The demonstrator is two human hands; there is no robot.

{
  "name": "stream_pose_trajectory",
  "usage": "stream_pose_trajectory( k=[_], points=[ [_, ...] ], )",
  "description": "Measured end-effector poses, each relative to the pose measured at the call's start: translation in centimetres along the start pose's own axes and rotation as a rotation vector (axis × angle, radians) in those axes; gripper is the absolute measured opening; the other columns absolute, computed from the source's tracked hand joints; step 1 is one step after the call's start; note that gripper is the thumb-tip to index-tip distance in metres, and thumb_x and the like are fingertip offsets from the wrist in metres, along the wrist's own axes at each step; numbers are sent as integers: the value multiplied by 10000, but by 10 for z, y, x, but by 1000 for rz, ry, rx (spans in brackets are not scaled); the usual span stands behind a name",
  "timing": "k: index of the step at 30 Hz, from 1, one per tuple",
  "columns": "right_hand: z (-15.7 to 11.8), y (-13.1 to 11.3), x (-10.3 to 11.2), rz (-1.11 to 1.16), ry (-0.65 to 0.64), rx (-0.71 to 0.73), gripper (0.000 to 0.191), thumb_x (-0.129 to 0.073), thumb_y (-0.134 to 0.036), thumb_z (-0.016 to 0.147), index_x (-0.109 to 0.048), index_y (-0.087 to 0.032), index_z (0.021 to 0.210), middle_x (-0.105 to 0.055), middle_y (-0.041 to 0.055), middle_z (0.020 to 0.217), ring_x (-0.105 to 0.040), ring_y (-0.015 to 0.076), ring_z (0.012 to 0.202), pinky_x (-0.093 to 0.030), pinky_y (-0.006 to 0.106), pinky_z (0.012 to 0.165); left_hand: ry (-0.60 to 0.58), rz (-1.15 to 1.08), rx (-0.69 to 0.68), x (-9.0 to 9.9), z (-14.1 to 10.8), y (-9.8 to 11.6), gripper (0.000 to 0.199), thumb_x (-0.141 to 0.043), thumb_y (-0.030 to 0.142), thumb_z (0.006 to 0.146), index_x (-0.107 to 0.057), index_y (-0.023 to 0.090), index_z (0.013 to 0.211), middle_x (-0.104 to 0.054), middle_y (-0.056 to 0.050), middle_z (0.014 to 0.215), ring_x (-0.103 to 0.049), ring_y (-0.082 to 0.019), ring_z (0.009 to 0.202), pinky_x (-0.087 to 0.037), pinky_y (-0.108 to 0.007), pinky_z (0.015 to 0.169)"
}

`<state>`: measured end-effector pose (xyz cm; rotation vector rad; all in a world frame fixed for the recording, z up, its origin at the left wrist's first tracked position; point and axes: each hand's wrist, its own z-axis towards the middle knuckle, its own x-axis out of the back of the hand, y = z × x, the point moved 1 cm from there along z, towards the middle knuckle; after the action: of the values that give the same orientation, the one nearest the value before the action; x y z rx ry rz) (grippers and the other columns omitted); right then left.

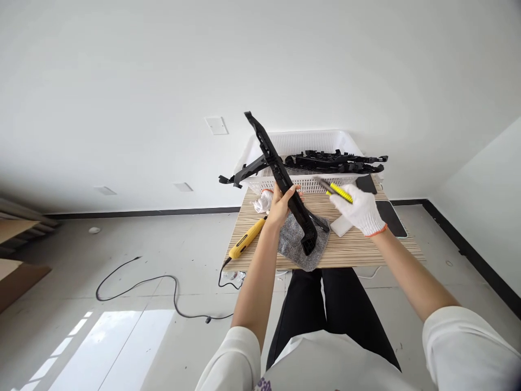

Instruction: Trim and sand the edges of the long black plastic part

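I have the left hand [280, 207] gripping a long black part [280, 172]; the right hand [360, 208] holds a yellow-handled tool [342, 193] rightward.

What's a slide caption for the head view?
Bare left hand holding a black molded part; gloved right hand holding a yellow-handled tool.

Bright, soft daylight; sunlight glares on the floor [122, 347] beyond the front left corner of the desk [354, 252]; the yellow tool [337, 190] looks blurred; wide-angle distortion stretches the sleeves [468, 347]
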<state>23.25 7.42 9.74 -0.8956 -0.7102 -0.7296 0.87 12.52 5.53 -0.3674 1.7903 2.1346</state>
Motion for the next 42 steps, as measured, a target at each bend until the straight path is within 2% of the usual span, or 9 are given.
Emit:
stream_pose_trajectory(
  k=[3,7,15,21,27,32,36,40,42],
  points=[
    [-16,3,-5,36,-115,-2,342,-632,-505,834,-728,-242,1030,-749,10,825,-665,156,664,-484,256,610,-72,-13,45,3,3,-7,518,-752,435,781,-501,291,1210,-702,-18,1047,-709,-168,848,-600,-332,766],
    [-32,7,-11,259,-133,-202,291,-609,-437,839,-724,-219,994,-691,-9,659,-600,132,546,-467,243,535,-106,32,101,9,14,-26,526,-761,495,754,-566,228,1163,-725,-27,901,-716,-181,740,-609,-361,714],
    [-59,6,-50,526,-250,-313,360,-714,-450,771,-744,-213,1041,-721,27,831,-641,144,665,-518,255,605,-59,101,75,28,21,-46,470,-794,571,675,-640,129,712,-678,-23,623,-665,-148,556,-538,-245,538],
    [-64,10,-61,755,-281,-526,466,-721,-467,753,-703,-193,1130,-612,-22,630,-457,76,447,-392,206,406,-15,82,80,34,18,-48,468,-819,558,647,-652,132,747,-682,-13,636,-655,-133,553,-532,-228,531],
    [-64,16,-62,937,-217,-637,461,-723,-411,737,-660,-180,1131,-572,-48,612,-412,61,417,-352,198,378,5,95,134,32,15,-45,491,-830,574,615,-654,139,760,-684,-22,645,-652,-139,553,-533,-232,527],
    [-65,16,-62,739,-278,-593,429,-735,-357,727,-690,-208,1128,-645,-32,672,-512,81,483,-440,201,447,9,88,189,32,13,-43,533,-841,584,579,-678,141,827,-699,-32,685,-649,-137,577,-517,-224,515],
    [-65,13,-61,675,-297,-406,390,-726,-285,718,-721,-222,1103,-728,10,929,-660,131,733,-550,237,672,12,95,195,33,12,-44,516,-843,567,591,-695,143,845,-703,-36,714,-644,-128,598,-514,-213,530],
    [-67,12,-60,680,-257,-500,478,-682,-416,790,-672,-225,1229,-713,-4,797,-604,116,562,-513,241,530,11,90,188,33,12,-43,509,-844,559,596,-700,147,859,-685,-24,701,-642,-128,606,-506,-212,532],
    [-66,11,-59,624,-281,-451,461,-730,-424,751,-702,-246,1176,-729,-5,845,-648,136,649,-539,255,605,11,86,187,32,11,-43,514,-847,559,589,-696,145,853,-680,-23,697,-646,-137,616,-515,-227,553]
  ],
)
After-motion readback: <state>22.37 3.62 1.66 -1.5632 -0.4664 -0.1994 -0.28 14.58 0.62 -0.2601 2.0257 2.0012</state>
